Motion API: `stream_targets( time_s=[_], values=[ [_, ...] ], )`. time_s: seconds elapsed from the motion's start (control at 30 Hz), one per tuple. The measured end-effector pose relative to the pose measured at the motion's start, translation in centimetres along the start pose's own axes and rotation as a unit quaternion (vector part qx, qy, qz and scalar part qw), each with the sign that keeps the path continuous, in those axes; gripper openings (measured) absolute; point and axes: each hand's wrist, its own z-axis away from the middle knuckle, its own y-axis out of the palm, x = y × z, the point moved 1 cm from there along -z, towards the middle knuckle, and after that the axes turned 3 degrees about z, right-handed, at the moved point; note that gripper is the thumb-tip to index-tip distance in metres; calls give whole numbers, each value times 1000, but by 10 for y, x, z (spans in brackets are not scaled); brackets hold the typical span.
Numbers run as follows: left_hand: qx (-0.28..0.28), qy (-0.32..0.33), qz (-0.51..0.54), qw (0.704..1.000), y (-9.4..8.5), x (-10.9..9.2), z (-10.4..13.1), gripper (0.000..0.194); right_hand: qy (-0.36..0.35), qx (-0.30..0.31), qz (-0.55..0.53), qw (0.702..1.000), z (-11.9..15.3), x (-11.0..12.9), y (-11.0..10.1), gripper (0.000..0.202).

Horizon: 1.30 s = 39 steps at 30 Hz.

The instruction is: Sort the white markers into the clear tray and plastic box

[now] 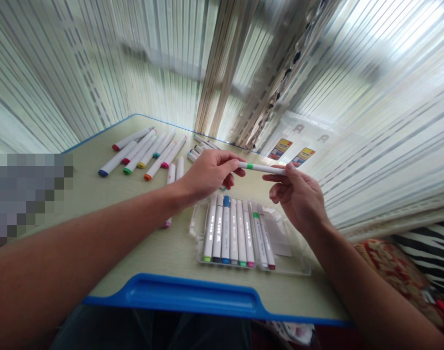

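A white marker with a green band is held level between my two hands above the table. My left hand pinches its left end between thumb and fingers. At the other end, my right hand grips it the same way. Just below lies a clear plastic marker case, with several white markers side by side in its left and middle part. Their ends show lime, black, blue, grey, green, pink and dark red. A pale slip rests in the right part of the case.
Several loose markers with coloured ends lie at the table's back left, more behind my left hand. A clear case with two labels stands at the back right. The table has a blue rim and front tray. Striped curtains hang behind.
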Motion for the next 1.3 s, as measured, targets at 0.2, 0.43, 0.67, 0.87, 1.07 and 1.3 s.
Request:
stream_targets(
  time_s=[0.2,0.43,0.67,0.87,1.07,1.3],
  values=[
    [9,30,-41,999,-1,2,0,8,-11,22,37,999,2,-1,2,27],
    [35,25,-92,995,4,0,7,8,-4,46,49,998,5,-3,4,23],
    [82,55,-140,985,8,4,12,22,-3,85,78,993,9,-7,4,24],
    [101,67,-145,982,8,4,13,26,-17,92,121,988,9,-5,3,23],
    [59,47,-101,992,8,-1,9,18,1,62,77,995,5,-3,2,24],
    [46,-18,35,998,3,-1,3,19,28,14,20,999,1,1,2,31]
  ],
)
